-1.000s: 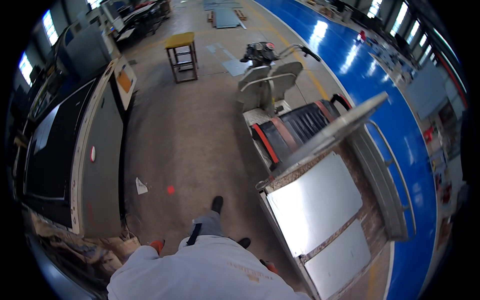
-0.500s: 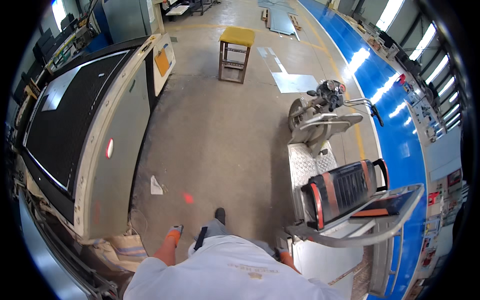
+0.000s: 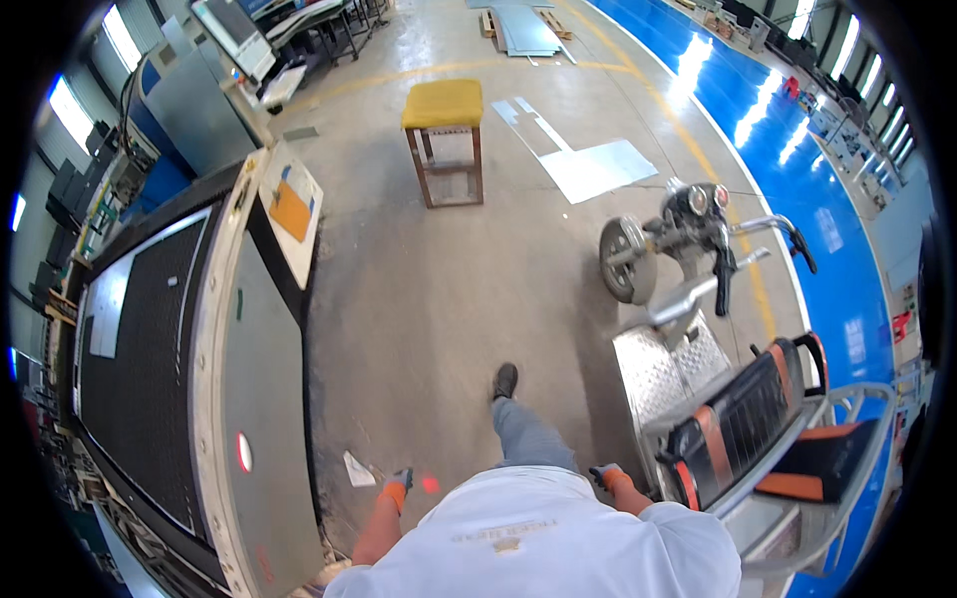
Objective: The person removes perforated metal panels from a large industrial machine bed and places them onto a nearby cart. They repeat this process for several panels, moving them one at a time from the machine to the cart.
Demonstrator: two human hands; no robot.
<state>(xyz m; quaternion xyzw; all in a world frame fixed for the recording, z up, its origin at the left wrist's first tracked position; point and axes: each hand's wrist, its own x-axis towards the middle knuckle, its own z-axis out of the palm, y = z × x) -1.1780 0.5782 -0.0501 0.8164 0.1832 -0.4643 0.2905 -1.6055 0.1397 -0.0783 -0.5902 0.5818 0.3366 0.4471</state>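
With twelve o'clock straight ahead, we have a long grey machine with a flat black top (image 3: 264,399) at ten. At two, reaching back to three, is a silver metal three-wheeled cart (image 3: 658,369). If we step on the thin shiny grey sheet (image 3: 598,169) near twelve, we might slip. Our right hand in its dark, orange-cuffed glove (image 3: 606,472) could bump the cart's hard side, since it is so near. The cart has a shiny, bumpy floor and a black seat with orange-brown stripes (image 3: 750,407). We can't tell if either hand's fingers are curled; our left hand in its grey, orange-cuffed glove (image 3: 399,483), at nine, shows nothing in it. Smallest is a pointed white scrap (image 3: 359,470) on the floor, just beside that hand.
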